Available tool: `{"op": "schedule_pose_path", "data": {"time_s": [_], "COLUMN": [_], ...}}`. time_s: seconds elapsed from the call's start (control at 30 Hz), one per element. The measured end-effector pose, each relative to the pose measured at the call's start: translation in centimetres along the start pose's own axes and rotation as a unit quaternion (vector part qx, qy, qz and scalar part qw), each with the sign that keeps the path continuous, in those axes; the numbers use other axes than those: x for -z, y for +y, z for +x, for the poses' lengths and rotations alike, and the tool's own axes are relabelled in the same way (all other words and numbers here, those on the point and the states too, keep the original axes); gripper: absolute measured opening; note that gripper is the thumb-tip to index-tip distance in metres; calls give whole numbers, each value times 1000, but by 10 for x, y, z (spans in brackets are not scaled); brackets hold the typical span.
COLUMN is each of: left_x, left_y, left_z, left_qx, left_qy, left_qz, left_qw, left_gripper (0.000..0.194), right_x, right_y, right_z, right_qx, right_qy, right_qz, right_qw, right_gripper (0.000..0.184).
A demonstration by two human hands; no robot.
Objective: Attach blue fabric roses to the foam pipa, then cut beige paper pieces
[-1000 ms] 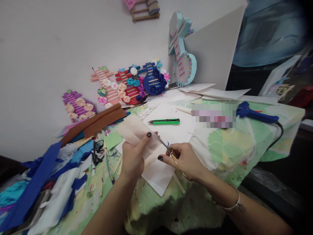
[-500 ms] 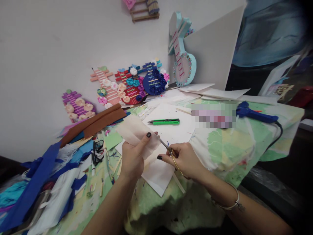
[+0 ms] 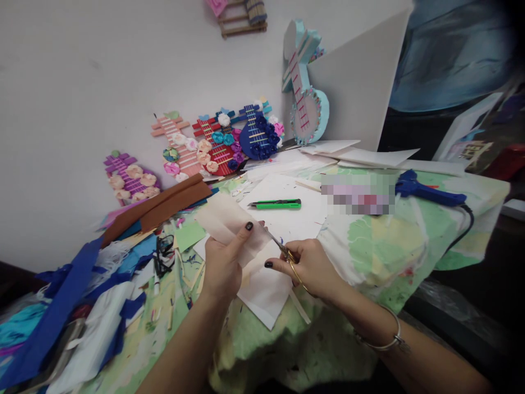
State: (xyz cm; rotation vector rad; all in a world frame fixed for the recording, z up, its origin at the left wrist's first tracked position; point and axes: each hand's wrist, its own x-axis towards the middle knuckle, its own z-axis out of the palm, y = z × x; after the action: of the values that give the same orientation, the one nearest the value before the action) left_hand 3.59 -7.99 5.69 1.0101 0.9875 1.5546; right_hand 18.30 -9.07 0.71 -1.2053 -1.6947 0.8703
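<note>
Pale cream paper (image 3: 225,216), folded or layered, is pinched in my left hand (image 3: 225,262), thumb on top. My right hand (image 3: 314,268) grips a pair of gold-handled scissors (image 3: 292,258). Their blades point up and left and meet the right edge of the cream paper; whether they are parted I cannot tell. Below both hands lies a white sheet (image 3: 268,301) on the table. Just beyond my hands, a green utility knife (image 3: 279,204) rests on white paper.
A blue glue gun (image 3: 429,189) with a black cord lies at the right. Rolled brown paper (image 3: 159,205), blue paper (image 3: 61,317) and scraps cover the left side. Decorated paper guitars (image 3: 256,134) lean on the wall, near a tall light-blue guitar (image 3: 305,104). White boards (image 3: 377,156) lie at the back.
Both hands keep nearly the same place. The scissor handles in my right hand have shifted slightly, and the gold loops sit closer together.
</note>
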Motion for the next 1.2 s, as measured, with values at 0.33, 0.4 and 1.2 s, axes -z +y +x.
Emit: {"op": "schedule_pose_path", "data": {"time_s": [0.33, 0.4, 1.2], "left_x": [1, 1, 0], "left_y": [0, -1, -3], "left_z": [1, 1, -1], "left_qx": [11, 10, 45], "left_qy": [-25, -25, -33], "left_qz": [-14, -9, -2], "left_qw": [1000, 1000, 998], "left_gripper": [29, 28, 30], "right_x": [1, 1, 0], "right_y": [-3, -4, -2], "right_z": [-2, -2, -1], "right_qx": [-32, -32, -51], "right_qy": [-41, -51, -95], "right_qz": [134, 146, 216], "right_qw": [990, 987, 970], "right_gripper": [40, 40, 40]}}
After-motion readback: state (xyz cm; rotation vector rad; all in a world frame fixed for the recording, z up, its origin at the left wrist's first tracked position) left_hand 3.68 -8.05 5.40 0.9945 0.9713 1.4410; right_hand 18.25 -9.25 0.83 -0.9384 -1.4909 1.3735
